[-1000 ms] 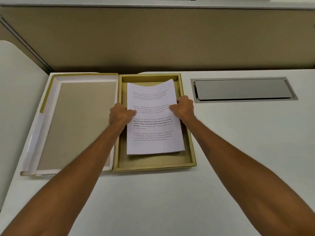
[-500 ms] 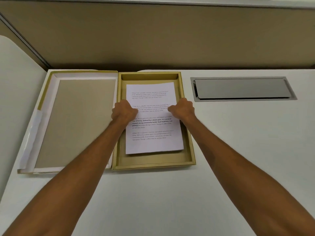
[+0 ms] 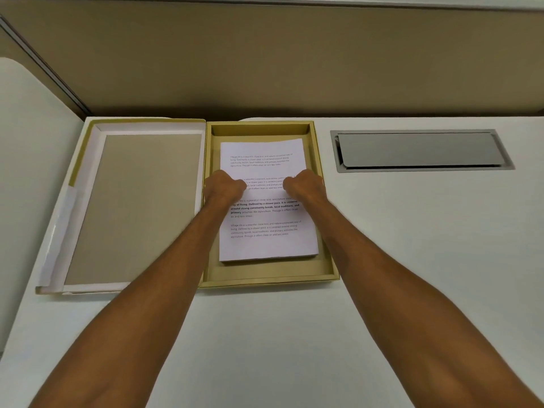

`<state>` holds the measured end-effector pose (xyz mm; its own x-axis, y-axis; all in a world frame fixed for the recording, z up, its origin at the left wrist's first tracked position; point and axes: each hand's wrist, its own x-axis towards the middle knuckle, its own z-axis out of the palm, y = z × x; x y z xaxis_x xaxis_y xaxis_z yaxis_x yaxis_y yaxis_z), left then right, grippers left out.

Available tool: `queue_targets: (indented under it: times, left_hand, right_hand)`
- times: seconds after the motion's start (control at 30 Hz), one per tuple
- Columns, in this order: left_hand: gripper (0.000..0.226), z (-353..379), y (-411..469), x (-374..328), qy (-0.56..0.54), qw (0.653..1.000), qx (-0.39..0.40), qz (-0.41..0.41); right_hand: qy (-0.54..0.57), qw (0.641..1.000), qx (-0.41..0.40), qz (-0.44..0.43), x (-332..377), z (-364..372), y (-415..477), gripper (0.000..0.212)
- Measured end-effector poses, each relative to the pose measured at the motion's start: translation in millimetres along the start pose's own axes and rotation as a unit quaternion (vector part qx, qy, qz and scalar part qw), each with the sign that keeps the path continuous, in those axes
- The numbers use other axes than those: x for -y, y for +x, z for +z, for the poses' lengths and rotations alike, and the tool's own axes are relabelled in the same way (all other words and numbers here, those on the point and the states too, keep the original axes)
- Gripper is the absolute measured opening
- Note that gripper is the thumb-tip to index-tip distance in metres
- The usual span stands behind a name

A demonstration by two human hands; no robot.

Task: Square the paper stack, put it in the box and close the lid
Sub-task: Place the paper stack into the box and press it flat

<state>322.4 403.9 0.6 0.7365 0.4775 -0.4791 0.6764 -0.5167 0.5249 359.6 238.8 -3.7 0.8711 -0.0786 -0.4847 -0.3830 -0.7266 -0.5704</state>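
I see the paper stack lying flat inside the open tan box on the bench, printed side up, edges fairly even. My left hand and right hand are curled, gripping its side edges. The lid lies open just beside the box.

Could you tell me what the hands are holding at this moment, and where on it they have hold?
Both hands, left and right, are on the white printed paper stack, at its left and right edges about midway along, inside the tan cardboard box.
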Motion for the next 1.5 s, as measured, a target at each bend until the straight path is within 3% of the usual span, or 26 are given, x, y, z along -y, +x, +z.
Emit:
queue_targets:
  times: [0.27,0.37,0.43,0.5,0.57,0.63,0.83,1.07,1.27,1.4,1.5]
  left_hand:
    - [0.032,-5,-6,3,-0.004,1.0,-0.009,0.008]
    - [0.033,-8,-16,13,0.0,0.997,-0.019,0.07]
    - [0.052,-3,-29,29,0.041,0.987,-0.027,0.152]
    - [0.094,7,-49,51,0.106,0.974,0.018,0.201]
    - [0.127,19,-67,76,0.173,0.959,0.067,0.215]
    - [0.141,28,-77,96,0.22,0.948,0.084,0.213]
    - [0.134,39,-81,112,0.195,0.962,0.059,0.184]
    - [0.116,45,-76,114,0.138,0.976,0.01,0.171]
    - [0.114,45,-76,114,0.128,0.977,-0.004,0.171]
    - [0.12,44,-77,112,0.125,0.976,-0.004,0.178]
    - [0.145,41,-76,103,0.125,0.98,0.05,0.144]
  right_hand:
    - [-0.01,0.999,0.032,-0.002,0,-7,1,0.016]
    - [-0.034,0.999,0.017,-0.02,-2,-10,3,0.023]
    - [-0.067,0.994,-0.048,-0.077,1,-10,4,0.026]
    - [-0.099,0.979,-0.082,-0.158,11,-9,7,0.015]
    - [-0.168,0.954,-0.06,-0.24,24,-9,20,0.044]
    - [-0.232,0.927,-0.028,-0.294,39,-9,35,0.052]
    - [-0.326,0.886,0.048,-0.326,62,5,89,0.059]
    - [-0.338,0.883,0.041,-0.324,67,22,119,0.051]
    - [-0.32,0.891,0.028,-0.321,62,25,120,0.063]
    - [-0.332,0.884,0.025,-0.328,60,26,117,0.068]
    - [-0.333,0.887,0.004,-0.319,59,21,105,0.07]
